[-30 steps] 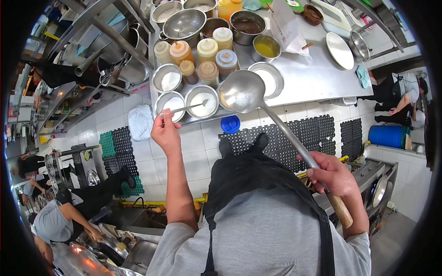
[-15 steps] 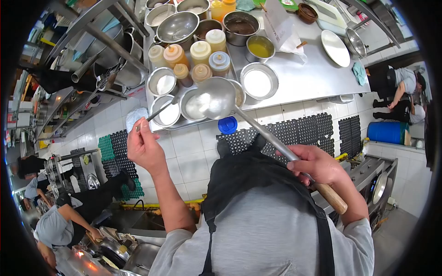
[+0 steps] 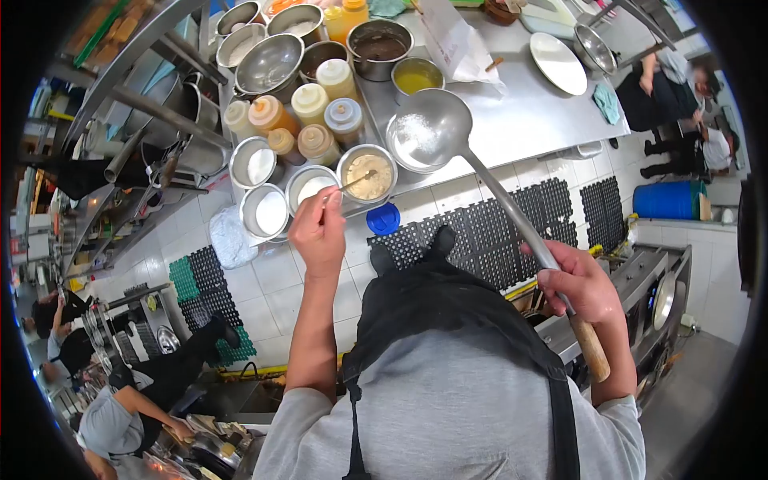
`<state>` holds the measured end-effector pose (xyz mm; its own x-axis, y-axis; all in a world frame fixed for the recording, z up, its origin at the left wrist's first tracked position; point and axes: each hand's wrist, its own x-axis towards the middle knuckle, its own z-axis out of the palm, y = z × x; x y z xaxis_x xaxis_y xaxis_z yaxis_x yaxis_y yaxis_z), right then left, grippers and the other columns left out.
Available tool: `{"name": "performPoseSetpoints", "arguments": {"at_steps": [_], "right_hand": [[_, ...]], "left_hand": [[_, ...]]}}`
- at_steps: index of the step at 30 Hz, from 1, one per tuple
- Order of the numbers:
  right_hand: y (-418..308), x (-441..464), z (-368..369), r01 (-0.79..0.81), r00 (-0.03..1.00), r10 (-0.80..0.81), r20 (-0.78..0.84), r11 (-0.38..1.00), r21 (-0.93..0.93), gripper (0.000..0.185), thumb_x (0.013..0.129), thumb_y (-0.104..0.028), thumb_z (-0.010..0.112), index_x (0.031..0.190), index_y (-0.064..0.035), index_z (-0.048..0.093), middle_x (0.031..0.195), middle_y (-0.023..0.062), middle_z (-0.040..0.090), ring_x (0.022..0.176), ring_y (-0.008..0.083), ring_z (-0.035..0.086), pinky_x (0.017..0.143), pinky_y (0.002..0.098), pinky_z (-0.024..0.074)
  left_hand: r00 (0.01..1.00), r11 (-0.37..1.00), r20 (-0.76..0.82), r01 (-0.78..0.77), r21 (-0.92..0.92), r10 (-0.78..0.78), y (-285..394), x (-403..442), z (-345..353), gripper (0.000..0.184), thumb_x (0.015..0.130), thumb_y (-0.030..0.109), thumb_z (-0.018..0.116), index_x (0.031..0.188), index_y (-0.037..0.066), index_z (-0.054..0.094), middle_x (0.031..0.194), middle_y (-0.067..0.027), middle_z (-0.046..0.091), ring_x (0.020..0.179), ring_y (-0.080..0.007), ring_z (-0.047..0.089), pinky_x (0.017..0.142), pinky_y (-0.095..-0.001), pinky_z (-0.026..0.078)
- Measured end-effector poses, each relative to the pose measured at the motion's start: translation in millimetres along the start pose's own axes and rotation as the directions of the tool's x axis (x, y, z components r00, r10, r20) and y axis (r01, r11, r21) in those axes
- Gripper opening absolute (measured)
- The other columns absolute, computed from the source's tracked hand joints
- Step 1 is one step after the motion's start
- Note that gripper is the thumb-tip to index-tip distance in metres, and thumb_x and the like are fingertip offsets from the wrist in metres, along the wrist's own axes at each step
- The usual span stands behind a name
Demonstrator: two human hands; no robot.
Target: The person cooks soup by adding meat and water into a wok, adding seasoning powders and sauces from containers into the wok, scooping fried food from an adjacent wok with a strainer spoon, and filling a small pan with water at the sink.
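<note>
Clearly, left hand (image 3: 317,236) pinches spoon (image 3: 353,183) over bowl (image 3: 389,192) of tan powder (image 3: 370,189); right hand (image 3: 584,284) grips ladle (image 3: 450,118) holding white powder (image 3: 416,131).

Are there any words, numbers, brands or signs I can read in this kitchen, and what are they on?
No, none can be read.
White bag on the steel table: faint print, too small and blurred to read.
Squeeze bottles: no lettering I can make out.
Blue barrel: no lettering I can make out.

Squeeze bottles (image 3: 318,144) stand behind the front bowls (image 3: 368,201), left of the plate (image 3: 558,64).
</note>
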<state>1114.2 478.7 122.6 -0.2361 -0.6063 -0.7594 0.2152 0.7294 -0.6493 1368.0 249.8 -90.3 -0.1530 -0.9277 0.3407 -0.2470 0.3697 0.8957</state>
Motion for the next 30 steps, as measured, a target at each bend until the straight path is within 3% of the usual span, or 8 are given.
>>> {"name": "performPoseSetpoints", "arguments": {"at_steps": [3, 9, 17, 21, 27, 30], "right_hand": [[14.9, -5.9, -8.7, -0.024, 1.0, 0.024, 0.005, 0.999, 0.042, 0.043, 0.091, -0.004, 0.056, 0.134, 0.0003, 0.053, 0.066, -0.0025, 0.051, 0.046, 0.0059, 0.046, 0.046, 0.0211, 0.0367], [25.5, -8.1, -12.4, -0.066, 0.998, 0.064, 0.026, 0.995, 0.069, 0.043, 0.092, -0.003, 0.057, 0.135, -0.0007, 0.053, 0.069, -0.0022, 0.053, 0.047, 0.0055, 0.045, 0.046, 0.0211, 0.0368], [25.7, -7.0, -16.2, -0.055, 0.998, 0.053, 0.039, 0.998, 0.04, 0.042, 0.092, -0.004, 0.057, 0.135, -0.0013, 0.053, 0.07, -0.0025, 0.052, 0.048, 0.0054, 0.045, 0.047, 0.0212, 0.0363], [27.6, -4.6, -16.5, -0.053, 0.998, 0.05, 0.044, 0.996, 0.066, 0.042, 0.092, -0.003, 0.057, 0.135, -0.0012, 0.053, 0.07, -0.0028, 0.052, 0.048, 0.0053, 0.045, 0.047, 0.0211, 0.0371], [22.7, -4.1, -14.0, -0.077, 0.996, 0.074, 0.048, 0.996, 0.05, 0.042, 0.092, -0.002, 0.057, 0.135, -0.0014, 0.053, 0.071, -0.0022, 0.054, 0.048, 0.0054, 0.045, 0.048, 0.021, 0.0385], [22.8, -3.1, -11.9, -0.083, 0.996, 0.08, 0.041, 0.995, 0.058, 0.042, 0.092, -0.002, 0.058, 0.134, -0.0016, 0.054, 0.072, -0.0017, 0.055, 0.049, 0.0055, 0.046, 0.048, 0.0211, 0.0387]], "left_hand": [[0.999, 0.998, -0.024, 0.021, -0.067, -0.023, 3.9, 4.5, 2.5, 0.012, 0.091, 0.002, 0.069, 0.102, 0.0, 0.074, 0.086, -0.0091, 0.07, 0.055, -0.0093, 0.06, 0.049, -0.0239, 0.045], [0.977, 0.997, 0.198, -0.081, 0.006, 0.079, 0.4, 14.2, 1.7, 0.013, 0.09, 0.002, 0.07, 0.103, 0.0, 0.073, 0.09, -0.0107, 0.07, 0.058, -0.0098, 0.061, 0.048, -0.0239, 0.048], [0.994, 0.999, 0.109, 0.006, 0.05, -0.012, -1.9, 26.1, -8.8, 0.014, 0.094, 0.005, 0.067, 0.105, -0.002, 0.072, 0.09, -0.0104, 0.07, 0.057, -0.0105, 0.06, 0.049, -0.0246, 0.048], [0.99, 0.988, 0.019, 0.139, -0.062, -0.138, -9.8, 16.4, 1.9, 0.014, 0.095, 0.006, 0.066, 0.104, -0.003, 0.072, 0.091, -0.0097, 0.068, 0.056, -0.0093, 0.058, 0.048, -0.0239, 0.046], [0.992, 0.989, -0.012, 0.127, -0.068, -0.129, -22.0, 7.7, 0.7, 0.015, 0.095, 0.006, 0.065, 0.103, -0.005, 0.071, 0.089, -0.0091, 0.067, 0.055, -0.0088, 0.057, 0.049, -0.0237, 0.046], [0.976, 0.971, -0.021, 0.213, -0.107, -0.216, -17.6, 6.3, 0.2, 0.017, 0.097, 0.009, 0.064, 0.103, -0.005, 0.071, 0.087, -0.0081, 0.067, 0.055, -0.0084, 0.057, 0.05, -0.024, 0.046]]}}
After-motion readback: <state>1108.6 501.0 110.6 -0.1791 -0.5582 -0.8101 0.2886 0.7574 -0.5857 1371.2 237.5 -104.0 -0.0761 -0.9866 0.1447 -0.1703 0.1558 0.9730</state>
